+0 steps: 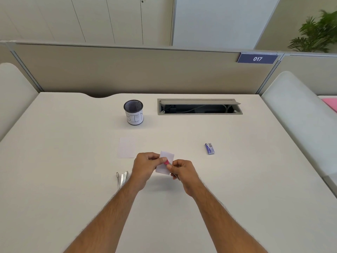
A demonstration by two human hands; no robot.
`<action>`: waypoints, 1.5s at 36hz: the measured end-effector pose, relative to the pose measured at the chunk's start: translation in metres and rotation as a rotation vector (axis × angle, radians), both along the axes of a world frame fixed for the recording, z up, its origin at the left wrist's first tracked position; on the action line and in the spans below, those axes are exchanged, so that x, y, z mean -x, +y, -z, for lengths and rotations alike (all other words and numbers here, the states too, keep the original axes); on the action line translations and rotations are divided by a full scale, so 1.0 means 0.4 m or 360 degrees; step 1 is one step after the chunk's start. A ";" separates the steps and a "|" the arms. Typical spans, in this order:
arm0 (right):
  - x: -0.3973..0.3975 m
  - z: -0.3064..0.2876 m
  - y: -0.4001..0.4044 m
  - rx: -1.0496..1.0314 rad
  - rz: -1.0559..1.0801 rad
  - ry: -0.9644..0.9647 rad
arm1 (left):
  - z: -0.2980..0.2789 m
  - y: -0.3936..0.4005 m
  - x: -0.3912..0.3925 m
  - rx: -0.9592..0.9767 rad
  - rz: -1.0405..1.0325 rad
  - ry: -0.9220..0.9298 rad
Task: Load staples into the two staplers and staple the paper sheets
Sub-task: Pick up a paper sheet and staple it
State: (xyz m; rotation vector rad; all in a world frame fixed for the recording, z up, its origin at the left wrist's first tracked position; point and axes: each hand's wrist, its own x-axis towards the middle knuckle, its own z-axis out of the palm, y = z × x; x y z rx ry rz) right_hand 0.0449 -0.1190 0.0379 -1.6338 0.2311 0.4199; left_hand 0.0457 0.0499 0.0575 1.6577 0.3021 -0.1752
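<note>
Both hands (145, 166) (183, 172) grip paper (168, 157) and pink stapler (166, 162); bin cup (134, 112), staple box (209, 149) stand apart

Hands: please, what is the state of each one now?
Left hand: pinches the paper sheets.
Right hand: grips the pink stapler on the sheets.

My hands hide most of the pink stapler (166, 162) & I can't tell what the silver thing (121, 178) is

Both hands' grips (145, 166) (182, 171) pinched together
</note>
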 end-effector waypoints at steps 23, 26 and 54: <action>0.039 0.033 0.014 0.1211 0.0066 -0.0027 | 0.022 0.036 0.001 0.0044 -0.0518 0.0103; 0.045 0.047 0.027 0.1337 0.0029 -0.0022 | 0.017 0.036 0.004 0.0033 -0.0515 0.0083; -0.009 -0.079 0.093 0.0020 0.0323 0.0096 | -0.016 -0.009 0.024 -0.0346 -0.0136 -0.0374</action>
